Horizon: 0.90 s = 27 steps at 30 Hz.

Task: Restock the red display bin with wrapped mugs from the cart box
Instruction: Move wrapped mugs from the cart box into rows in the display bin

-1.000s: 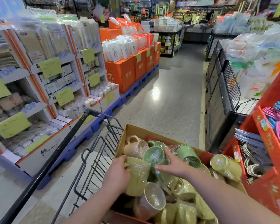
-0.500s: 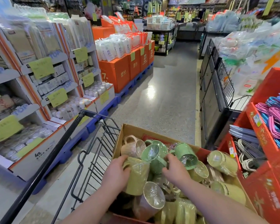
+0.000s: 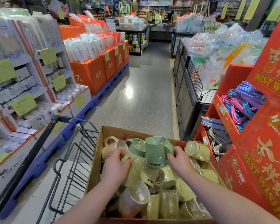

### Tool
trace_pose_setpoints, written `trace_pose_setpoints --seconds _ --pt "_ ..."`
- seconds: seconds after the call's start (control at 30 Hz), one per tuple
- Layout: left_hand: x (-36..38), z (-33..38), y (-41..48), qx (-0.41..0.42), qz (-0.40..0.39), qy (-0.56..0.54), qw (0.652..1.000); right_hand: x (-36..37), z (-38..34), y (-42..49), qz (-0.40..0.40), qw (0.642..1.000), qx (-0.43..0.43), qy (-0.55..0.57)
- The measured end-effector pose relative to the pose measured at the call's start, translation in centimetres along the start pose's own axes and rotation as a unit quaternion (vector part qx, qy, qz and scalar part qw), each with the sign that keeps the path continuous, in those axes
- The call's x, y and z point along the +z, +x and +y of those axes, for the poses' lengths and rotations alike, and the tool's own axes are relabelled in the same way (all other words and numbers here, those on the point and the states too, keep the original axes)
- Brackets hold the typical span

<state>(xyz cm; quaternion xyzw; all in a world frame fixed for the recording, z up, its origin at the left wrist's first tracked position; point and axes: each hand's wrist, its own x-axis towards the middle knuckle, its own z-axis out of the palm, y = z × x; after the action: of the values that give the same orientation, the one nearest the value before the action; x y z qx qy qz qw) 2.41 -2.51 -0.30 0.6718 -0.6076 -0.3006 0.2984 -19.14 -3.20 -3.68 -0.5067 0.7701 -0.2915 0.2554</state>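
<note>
Lifting from the box (image 3: 98,152) — my left hand (image 3: 116,168) curls round a yellow mug (image 3: 136,166), my right hand (image 3: 180,161) pinches the green mug (image 3: 155,150) by its handle — I'd raise both slowly, level.

**Shop aisle with stock on both sides**

A grey speckled floor (image 3: 144,110) runs down the aisle, with a bright patch of glare (image 3: 130,88) at its middle. On the left stand white shelf units (image 3: 23,88) with yellow-green price tags (image 3: 2,71), then orange boxes (image 3: 90,73) on blue pallets (image 3: 103,92). Black wire racks (image 3: 194,81) line the right.
</note>
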Motion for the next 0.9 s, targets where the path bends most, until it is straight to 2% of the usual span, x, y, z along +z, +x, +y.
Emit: trace_pose_setpoints --seconds 0.17,0.43,0.7,0.9 --pt "1.4 2.3 -0.7 0.066 0.018 -0.026 0.997 -3.0 2.3 -2.0 0.026 0.999 0.035 0.03" --pt "6.1 6.3 -4.5 0.075 -0.029 -0.044 0.996 -9.0 6.5 -8.2 0.089 0.993 0.047 0.057" --pt "12.4 9.2 -14.2 0.07 -0.125 -0.062 0.988 -15.1 14.6 -19.3 0.133 0.982 0.125 0.04" --pt "16.0 11.6 -23.8 0.111 -0.181 -0.062 0.975 -19.1 21.0 -28.9 0.173 0.968 0.172 0.056"
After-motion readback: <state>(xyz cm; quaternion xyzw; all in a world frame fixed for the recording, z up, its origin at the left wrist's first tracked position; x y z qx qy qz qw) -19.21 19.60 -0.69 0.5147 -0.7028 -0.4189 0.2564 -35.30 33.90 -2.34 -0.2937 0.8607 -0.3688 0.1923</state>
